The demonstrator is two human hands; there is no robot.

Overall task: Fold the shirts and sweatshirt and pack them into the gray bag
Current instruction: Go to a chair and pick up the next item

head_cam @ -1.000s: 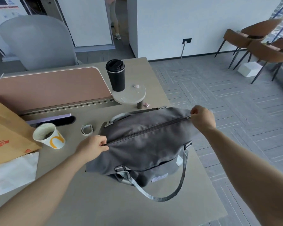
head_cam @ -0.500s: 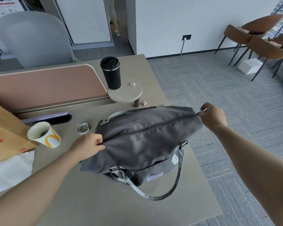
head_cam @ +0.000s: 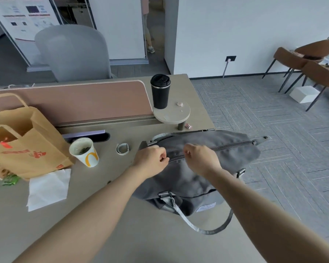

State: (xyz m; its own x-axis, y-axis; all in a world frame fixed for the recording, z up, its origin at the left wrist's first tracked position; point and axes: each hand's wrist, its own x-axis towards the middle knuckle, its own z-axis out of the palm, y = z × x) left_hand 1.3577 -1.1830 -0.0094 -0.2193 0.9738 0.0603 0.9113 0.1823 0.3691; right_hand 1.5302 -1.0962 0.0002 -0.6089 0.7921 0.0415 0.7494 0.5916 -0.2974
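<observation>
The gray bag lies on the right end of the desk, its top zipper closed along the length that shows. One carry strap loops toward me. My left hand grips the bag's left end beside the zipper. My right hand sits just to its right, fingers curled and pinching at the zipper line. No shirts or sweatshirt show in this view.
A paper cup, a brown paper bag and a white napkin lie to the left. A black tumbler stands on a round shelf behind the bag. The desk edge runs just right of the bag.
My right hand let go of the bag's right end and moved left along the zipper, close to my left hand. The left hand kept its grip.
</observation>
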